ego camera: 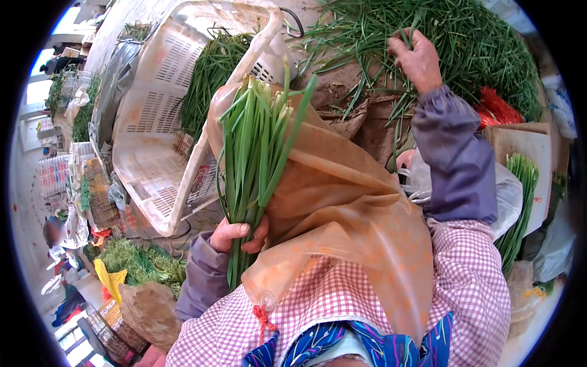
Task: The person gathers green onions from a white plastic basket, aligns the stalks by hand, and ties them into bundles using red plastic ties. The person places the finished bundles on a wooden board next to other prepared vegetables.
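Note:
My left hand grips a bunch of garlic chives low down, above my lap. The bunch stands nearly upright, its uneven pale ends at the top, with one broad leaf jutting to the right. My right hand reaches out over a large loose heap of garlic chives. A green blade is pinched between its thumb and fingers. Across my lap lies a stained, translucent plastic apron, over a pink checked garment.
A white plastic crate holding more greens leans at my left. At right, a tidy chive bundle rests by a white-faced box and a red plastic bag. Leafy vegetables lie lower left. A person is farther off.

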### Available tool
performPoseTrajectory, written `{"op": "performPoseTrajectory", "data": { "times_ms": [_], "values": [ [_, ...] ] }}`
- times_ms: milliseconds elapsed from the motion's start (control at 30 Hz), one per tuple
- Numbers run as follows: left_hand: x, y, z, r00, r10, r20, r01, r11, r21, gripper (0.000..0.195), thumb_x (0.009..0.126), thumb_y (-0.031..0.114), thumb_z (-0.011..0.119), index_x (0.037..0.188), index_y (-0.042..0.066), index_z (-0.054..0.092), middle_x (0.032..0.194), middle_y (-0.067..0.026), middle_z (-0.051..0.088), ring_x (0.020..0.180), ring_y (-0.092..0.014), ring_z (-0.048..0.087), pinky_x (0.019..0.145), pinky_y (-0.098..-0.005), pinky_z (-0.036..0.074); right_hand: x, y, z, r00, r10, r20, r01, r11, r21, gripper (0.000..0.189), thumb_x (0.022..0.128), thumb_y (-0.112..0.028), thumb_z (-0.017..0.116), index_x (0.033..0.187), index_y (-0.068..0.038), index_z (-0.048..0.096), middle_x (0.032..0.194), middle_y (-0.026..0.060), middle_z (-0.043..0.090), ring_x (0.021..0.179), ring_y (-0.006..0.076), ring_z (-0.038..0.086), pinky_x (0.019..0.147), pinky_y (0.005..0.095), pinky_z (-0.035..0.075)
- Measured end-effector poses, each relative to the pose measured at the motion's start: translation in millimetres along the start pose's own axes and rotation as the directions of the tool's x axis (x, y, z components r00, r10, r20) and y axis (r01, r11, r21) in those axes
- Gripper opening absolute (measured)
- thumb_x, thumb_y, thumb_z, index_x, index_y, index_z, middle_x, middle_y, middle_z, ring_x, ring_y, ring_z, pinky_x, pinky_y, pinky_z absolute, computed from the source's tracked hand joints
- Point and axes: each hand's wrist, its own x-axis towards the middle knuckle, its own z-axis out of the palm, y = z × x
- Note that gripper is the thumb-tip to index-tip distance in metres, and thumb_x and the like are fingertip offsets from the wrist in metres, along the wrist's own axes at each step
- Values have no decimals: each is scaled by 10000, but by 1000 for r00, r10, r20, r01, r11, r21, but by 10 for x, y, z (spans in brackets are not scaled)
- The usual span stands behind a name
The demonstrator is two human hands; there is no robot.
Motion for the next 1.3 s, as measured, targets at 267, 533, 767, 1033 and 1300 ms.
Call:
{"op": "performPoseTrajectory", "data": {
  "times_ms": [267,533,767,1033,1300],
  "values": [
    [-41,-77,16,990,61,-124,-47,992,113,558,744,201,697,1212,32,445,809,-96,542,492,-131,459,464,-266,392,-805,-748,800,834,-112,541,-137,907,399,199,854,-149,630,1003,-18,610,673,-1,604,510,44,484,457,207,391],
    [-29,-112,33,993,56,-101,-38,984,173,438,742,221,709,1064,44,471,752,-74,489,497,-136,459,465,-273,388,74,84,13,868,-468,-164,317,778,-542,290,824,-255,630,953,4,622,758,105,647,654,184,614,629,288,502],
    [-30,-124,26,991,79,-112,-62,987,149,478,737,202,726,1119,29,497,799,-81,536,504,-129,479,448,-245,382,-1162,-639,773,806,-144,574,-120,910,397,272,838,-147,659,1041,9,568,661,12,583,533,47,507,480,193,409],
    [-80,-180,-14,995,93,-24,-91,994,65,419,768,256,676,1068,26,495,769,-66,499,476,-98,425,425,-239,340,-521,-211,333,915,-394,-90,391,919,-44,51,834,-72,597,869,-36,600,724,49,622,600,95,563,507,264,475],
    [-45,-145,-6,997,67,-44,-61,990,123,385,766,226,665,1047,18,503,783,-71,507,491,-103,436,435,-237,347,-962,-803,710,769,-394,504,263,913,313,182,830,-121,637,939,24,634,772,37,634,690,115,577,627,252,473]
  ]
}}
